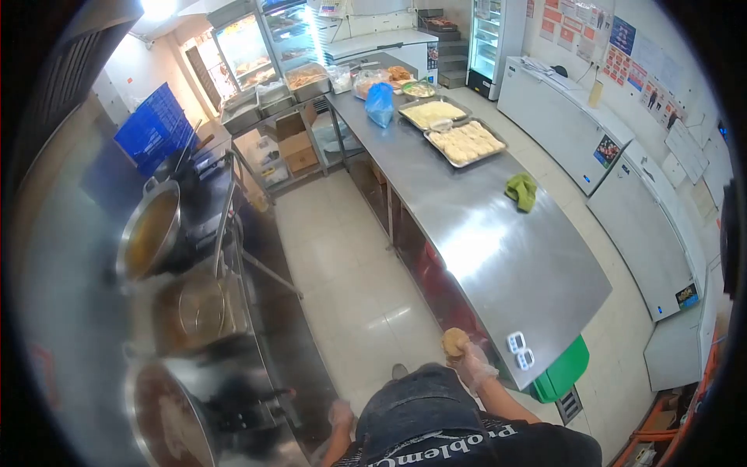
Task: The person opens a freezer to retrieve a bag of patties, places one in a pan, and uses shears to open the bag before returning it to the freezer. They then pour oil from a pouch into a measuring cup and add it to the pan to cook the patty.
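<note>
Golden round piece [452, 341] is up in my right fingers [468, 355], just beside the bench's [537, 272] near left edge, not set down. Pale pieces [467, 142] toward the far end look unfinished. Whether my left fingers [340, 415] are clenched, I can't tell.

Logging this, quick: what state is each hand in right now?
Left hand: open or closed, cannot be told.
Right hand: closed on a round tan piece.
</note>
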### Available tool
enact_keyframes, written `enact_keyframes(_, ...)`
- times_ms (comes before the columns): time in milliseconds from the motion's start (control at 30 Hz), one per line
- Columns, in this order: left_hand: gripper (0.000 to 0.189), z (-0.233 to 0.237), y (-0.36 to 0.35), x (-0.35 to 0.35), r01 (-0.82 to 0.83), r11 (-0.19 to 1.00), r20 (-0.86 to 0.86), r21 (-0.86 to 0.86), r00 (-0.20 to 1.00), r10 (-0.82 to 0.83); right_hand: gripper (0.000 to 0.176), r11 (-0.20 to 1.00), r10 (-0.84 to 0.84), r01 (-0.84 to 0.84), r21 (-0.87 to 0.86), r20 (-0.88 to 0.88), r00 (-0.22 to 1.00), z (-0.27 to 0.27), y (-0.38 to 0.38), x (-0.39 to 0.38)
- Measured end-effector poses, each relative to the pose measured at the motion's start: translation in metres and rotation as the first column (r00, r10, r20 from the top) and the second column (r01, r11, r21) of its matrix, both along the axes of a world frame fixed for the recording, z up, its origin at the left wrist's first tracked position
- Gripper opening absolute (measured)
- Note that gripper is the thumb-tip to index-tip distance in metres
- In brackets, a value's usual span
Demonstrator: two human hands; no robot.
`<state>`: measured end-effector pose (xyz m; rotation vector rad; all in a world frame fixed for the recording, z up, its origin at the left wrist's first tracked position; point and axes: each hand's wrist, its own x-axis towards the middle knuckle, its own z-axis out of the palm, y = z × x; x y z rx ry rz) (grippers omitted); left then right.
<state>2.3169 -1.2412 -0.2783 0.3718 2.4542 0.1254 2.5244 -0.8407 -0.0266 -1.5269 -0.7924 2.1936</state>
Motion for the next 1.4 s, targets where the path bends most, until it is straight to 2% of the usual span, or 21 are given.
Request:
enact_keyframes(33, 0.034, 0.081, 0.065, -0.034, -0.282, 0.944, -0.035, 0.169, 0.956, 0.292, 0.043, 0.999, -0.027, 0.029, 0.022, -0.055, 0.998, 0.003, 0.018, -0.018)
enact_keyframes(100, 0.041, 0.108, 0.139, -0.112, -0.227, 0.920, -0.094, 0.319, 0.959, 0.269, 0.043, 0.995, -0.050, 0.053, 0.086, -0.036, 0.998, 0.054, 0.046, -0.063)
enact_keyframes(200, 0.044, 0.164, 0.257, -0.212, -0.280, 0.876, -0.003, 0.393, 0.952, 0.306, 0.045, 0.983, -0.156, 0.172, 0.062, -0.211, 0.965, 0.018, 0.102, -0.109)
enact_keyframes(367, 0.046, 0.127, 0.411, -0.373, -0.224, 0.729, 0.057, 0.647, 0.967, 0.247, 0.052, 0.952, -0.155, 0.190, 0.239, -0.155, 0.976, 0.007, 0.211, -0.216)
enact_keyframes(400, 0.046, 0.123, 0.438, -0.399, -0.216, 0.734, 0.052, 0.644, 0.969, 0.240, 0.048, 0.948, -0.219, 0.243, 0.207, -0.131, 0.967, 0.009, 0.230, -0.241)
enact_keyframes(467, 0.044, 0.118, 0.494, -0.448, -0.394, 0.648, 0.286, 0.652, 0.919, 0.272, 0.044, 0.937, -0.285, 0.301, 0.179, -0.107, 0.952, 0.012, 0.283, -0.285)
enact_keyframes(533, 0.043, 0.138, 0.543, -0.490, -0.406, 0.650, 0.320, 0.643, 0.913, 0.254, 0.044, 0.906, -0.296, 0.360, 0.221, -0.275, 0.915, 0.007, 0.334, -0.331)
enact_keyframes(633, 0.039, 0.131, 0.590, -0.564, -0.387, 0.667, 0.306, 0.637, 0.921, 0.242, 0.044, 0.867, -0.343, 0.424, 0.260, -0.305, 0.888, 0.005, 0.409, -0.389)
enact_keyframes(800, 0.037, 0.131, 0.663, -0.678, -0.443, 0.646, 0.280, 0.622, 0.896, 0.345, 0.049, 0.792, -0.337, 0.442, 0.421, -0.302, 0.892, 0.088, 0.555, -0.510)
enact_keyframes(933, 0.035, 0.094, 0.714, -0.777, -0.463, 0.744, 0.205, 0.481, 0.885, 0.418, 0.059, 0.686, -0.054, 0.137, 0.715, -0.138, 0.989, 0.173, 0.694, -0.638)
enact_keyframes(967, 0.035, 0.069, 0.722, -0.806, -0.450, 0.780, 0.164, 0.436, 0.891, 0.423, 0.060, 0.691, -0.024, 0.191, 0.697, -0.242, 0.970, 0.189, 0.726, -0.680)
enact_keyframes(1000, 0.035, 0.026, 0.720, -0.842, -0.098, 0.960, 0.064, 0.264, 0.994, 0.084, 0.062, 0.694, 0.009, 0.241, 0.678, -0.343, 0.939, 0.201, 0.762, -0.726)
enact_keyframes(1033, 0.035, -0.012, 0.720, -0.877, 0.349, 0.937, -0.063, 0.023, 0.936, -0.348, 0.060, 0.733, 0.038, 0.237, 0.638, -0.386, 0.922, 0.209, 0.796, -0.775)
enact_keyframes(1067, 0.035, -0.041, 0.724, -0.911, 0.647, 0.749, -0.151, -0.146, 0.733, -0.663, 0.058, 0.764, 0.068, 0.234, 0.601, -0.435, 0.898, 0.220, 0.836, -0.827)
enact_keyframes(1100, 0.035, -0.038, 0.750, -0.939, 0.655, 0.743, -0.150, -0.135, 0.728, -0.669, 0.056, 0.807, 0.099, 0.217, 0.550, -0.488, 0.867, 0.219, 0.884, -0.880)
enact_keyframes(1167, 0.035, -0.009, 0.778, -0.968, 0.543, 0.818, 0.079, -0.190, 0.839, -0.539, 0.056, 0.882, 0.121, 0.139, 0.451, -0.501, 0.857, 0.200, 0.979, -0.986)
enact_keyframes(1233, 0.031, -0.050, 0.775, -1.004, 0.253, 0.957, 0.087, 0.139, 0.960, -0.266, 0.058, 0.929, 0.008, 0.117, 0.351, -0.335, 0.942, 0.180, 1.068, -1.099)
enact_keyframes(1267, 0.029, -0.050, 0.785, -1.023, 0.100, 0.947, 0.124, 0.304, 0.982, -0.143, 0.059, 0.943, -0.096, 0.148, 0.299, -0.183, 0.978, 0.167, 1.107, -1.152)
enact_keyframes(1300, 0.029, -0.042, 0.794, -1.034, -0.148, 0.947, 0.274, 0.285, 0.959, 0.067, 0.059, 0.945, -0.093, 0.143, 0.293, -0.178, 0.980, 0.150, 1.136, -1.194)
enact_keyframes(1367, 0.030, 0.034, 0.836, -1.048, -0.633, 0.754, 0.461, 0.176, 0.730, 0.505, 0.050, 0.934, -0.260, 0.206, 0.293, 0.160, 0.952, 0.108, 1.189, -1.267)
enact_keyframes(1400, 0.030, 0.057, 0.845, -1.053, -0.642, 0.749, 0.461, 0.165, 0.721, 0.517, 0.044, 0.913, -0.258, 0.203, 0.353, 0.115, 0.959, 0.049, 1.230, -1.286)
